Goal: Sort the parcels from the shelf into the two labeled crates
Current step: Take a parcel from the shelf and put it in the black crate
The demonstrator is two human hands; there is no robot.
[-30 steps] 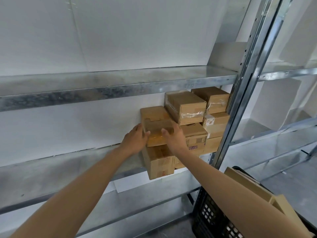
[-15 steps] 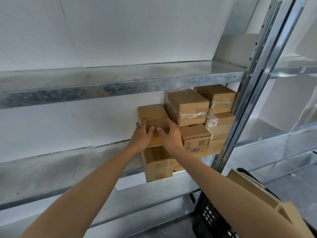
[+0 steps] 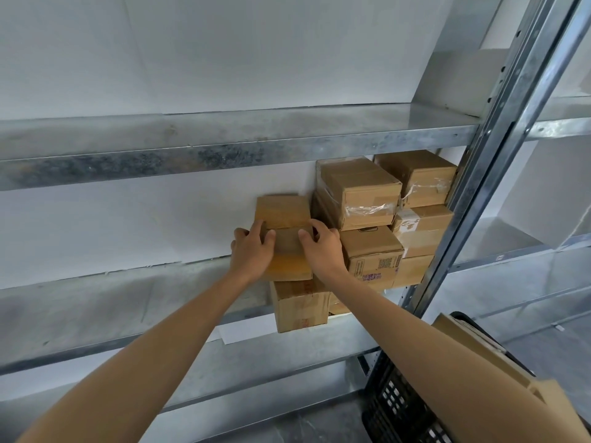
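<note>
**Both hands grip a parcel on the shelf**

A small brown cardboard parcel sits on the middle board of the grey galvanised metal shelf, well to the left of the perforated steel upright post. It rests on top of a taller brown cardboard box whose front juts past the board's edge.

The left hand holds the parcel's side farther from the post. Its fingers are slightly spread and curled over the top front edge, and the thumb lies on the front face. The right hand holds the side nearer the post in the same way.

Between the parcel and the post stands a stack of taped brown cardboard parcels, touching the post. At the foot of the post is a black plastic lattice crate, with a flat brown cardboard piece in it.
</note>
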